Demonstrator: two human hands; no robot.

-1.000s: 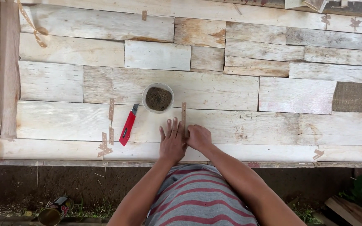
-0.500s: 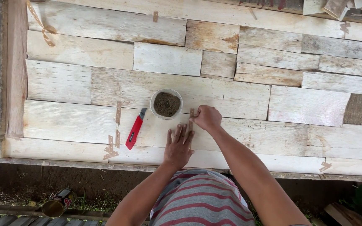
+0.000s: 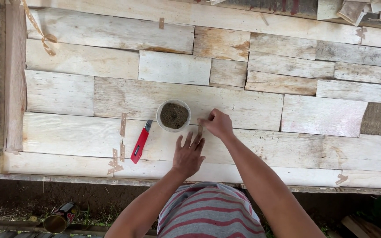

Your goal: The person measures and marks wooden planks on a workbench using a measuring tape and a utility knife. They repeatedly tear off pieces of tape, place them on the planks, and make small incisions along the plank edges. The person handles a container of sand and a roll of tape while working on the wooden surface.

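Pinches a small brown strip (image 3: 200,130) between fingertips of the right hand (image 3: 219,124), grip clenched on the strip's upper end, just right of the white cup (image 3: 173,115) of dark grit. Lies upright across a joint between two pale boards of the tabletop (image 3: 67,136), lower end close to the fingertips of the left hand (image 3: 188,155). Rests flat there, that left hand, fingers spread, grip released, holding nothing, pressing on the board below the joint.

Probably best done this way: bear down evenly with the flat left palm so both boards sit level and tight at the joint. Set the strip square across the seam, roughly half on each board, like the brown strips (image 3: 123,124) already stuck further left. Lay it down from one end to the other rather than all at once, to avoid a bubble or a crease. Rub along it with a fingertip once down, hardest right over the seam. Mind the cup's rim just beside the right knuckles: an easy thing to nudge and spill. Leave the red utility knife (image 3: 140,142) where it lies, left of the cup and well clear of both hands. Cannot tell whether the strip's underside is sticky or wetted.
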